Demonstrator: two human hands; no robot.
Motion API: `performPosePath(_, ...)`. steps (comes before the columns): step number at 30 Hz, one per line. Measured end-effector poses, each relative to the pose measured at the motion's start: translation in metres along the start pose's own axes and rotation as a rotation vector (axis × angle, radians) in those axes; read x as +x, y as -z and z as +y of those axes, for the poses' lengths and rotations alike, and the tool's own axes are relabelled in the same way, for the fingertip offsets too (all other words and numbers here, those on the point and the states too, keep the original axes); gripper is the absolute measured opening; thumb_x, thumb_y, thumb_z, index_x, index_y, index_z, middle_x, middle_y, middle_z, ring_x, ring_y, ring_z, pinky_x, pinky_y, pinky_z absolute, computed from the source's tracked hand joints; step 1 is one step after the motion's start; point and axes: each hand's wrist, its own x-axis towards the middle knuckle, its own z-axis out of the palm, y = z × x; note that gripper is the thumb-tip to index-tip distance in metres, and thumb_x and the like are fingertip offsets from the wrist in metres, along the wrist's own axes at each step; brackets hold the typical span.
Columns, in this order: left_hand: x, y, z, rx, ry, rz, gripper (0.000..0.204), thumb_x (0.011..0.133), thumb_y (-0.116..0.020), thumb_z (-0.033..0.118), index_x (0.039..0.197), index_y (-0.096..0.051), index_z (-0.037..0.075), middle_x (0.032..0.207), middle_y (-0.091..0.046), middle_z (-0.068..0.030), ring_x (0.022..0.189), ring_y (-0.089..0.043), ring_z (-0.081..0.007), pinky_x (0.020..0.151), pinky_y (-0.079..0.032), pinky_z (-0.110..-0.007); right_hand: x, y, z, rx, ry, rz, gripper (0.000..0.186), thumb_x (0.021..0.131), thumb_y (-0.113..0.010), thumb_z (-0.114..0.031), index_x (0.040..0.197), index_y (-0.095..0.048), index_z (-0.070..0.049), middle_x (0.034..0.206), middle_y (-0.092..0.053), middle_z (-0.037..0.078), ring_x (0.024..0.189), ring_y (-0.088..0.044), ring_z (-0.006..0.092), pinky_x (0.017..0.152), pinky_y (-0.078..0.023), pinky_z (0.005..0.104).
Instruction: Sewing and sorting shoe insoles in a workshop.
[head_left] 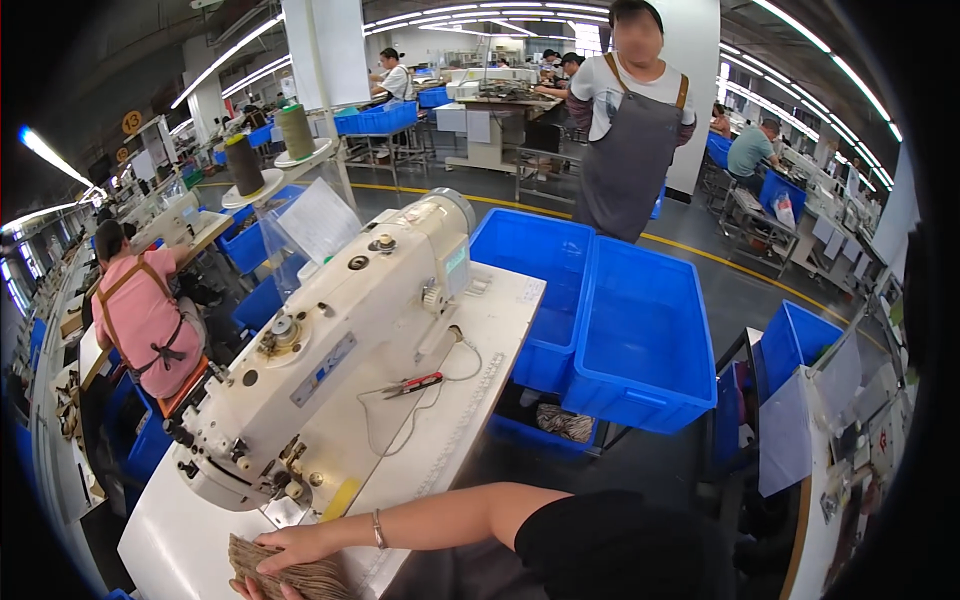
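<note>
A thick stack of brown, patterned fabric pieces (318, 578) is at the lower edge, on the near end of the white sewing table (185, 545). My right hand (292, 546) lies over its top with the fingers curled round it. Only some fingers of my left hand (247, 588) show, against the stack's near side; the rest is cut off by the lower edge. Just beyond stands a white industrial sewing machine (345, 335), its needle area close to my right hand. A yellow piece (341, 498) lies beside the needle plate.
Red-handled thread snips (413, 384) with a cord lie right of the machine. Blue bins (640, 330) adjoin the table's far right side; a lower bin holds a patterned bundle (565, 422). Thread cones (295, 132) stand behind. An aproned person (635, 130) faces the table; another sits left (150, 310).
</note>
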Motion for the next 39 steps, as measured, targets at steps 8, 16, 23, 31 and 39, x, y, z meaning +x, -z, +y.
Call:
performPosePath(8,0.007,0.013,-0.026,0.078,-0.373,-0.133,0.049,0.095,-0.062,0.027,0.135,-0.051,0.001,0.145,-0.041,-0.0250,0.131,-0.045,-0.0350,0.104,-0.042,-0.046,0.009,0.001,0.012,0.177,0.025,-0.135,0.057,0.098,-0.053,-0.041,0.136,-0.046,0.001,0.126,-0.059,0.014,0.114,-0.055,0.0210,0.099,-0.043,0.0327)
performPosePath(16,0.024,0.009,0.026,0.452,-0.087,-0.351,0.054,0.101,-0.046,0.025,0.143,-0.036,-0.006,0.149,-0.031,-0.0314,0.140,-0.028,-0.0422,0.115,-0.022,-0.047,0.016,-0.008,0.024,0.250,0.096,-0.108,0.051,0.094,-0.061,-0.045,0.119,-0.063,-0.001,0.113,-0.067,0.015,0.103,-0.063,0.0255,0.087,-0.051,0.0366)
performPosePath(23,0.049,0.019,0.014,0.482,-0.116,-0.617,0.053,0.102,-0.038,0.023,0.145,-0.032,-0.009,0.151,-0.028,-0.0336,0.143,-0.020,-0.0462,0.118,-0.014,-0.048,0.019,-0.019,0.037,0.551,0.127,-0.147,0.056,0.091,-0.066,-0.044,0.124,-0.059,0.001,0.114,-0.066,0.013,0.105,-0.061,0.0243,0.091,-0.051,0.0367)
performPosePath(31,0.046,-0.007,0.011,-0.095,0.110,-0.173,0.055,0.102,-0.046,0.028,0.142,-0.038,-0.009,0.147,-0.040,-0.0273,0.134,-0.041,-0.0362,0.112,-0.030,-0.042,0.009,-0.012,0.021,0.410,0.095,0.013,0.058,0.089,-0.067,-0.045,0.122,-0.060,0.002,0.114,-0.066,0.014,0.104,-0.062,0.0241,0.090,-0.050,0.0361)
performPosePath(39,0.007,-0.010,-0.010,-0.223,0.223,0.055,0.049,0.098,-0.055,0.031,0.137,-0.049,0.001,0.142,-0.046,-0.0228,0.128,-0.048,-0.0351,0.102,-0.045,-0.048,0.002,0.010,0.002,0.056,0.026,0.044,0.046,0.089,-0.063,-0.040,0.115,-0.064,-0.002,0.103,-0.068,0.012,0.095,-0.064,0.0220,0.084,-0.050,0.0342)
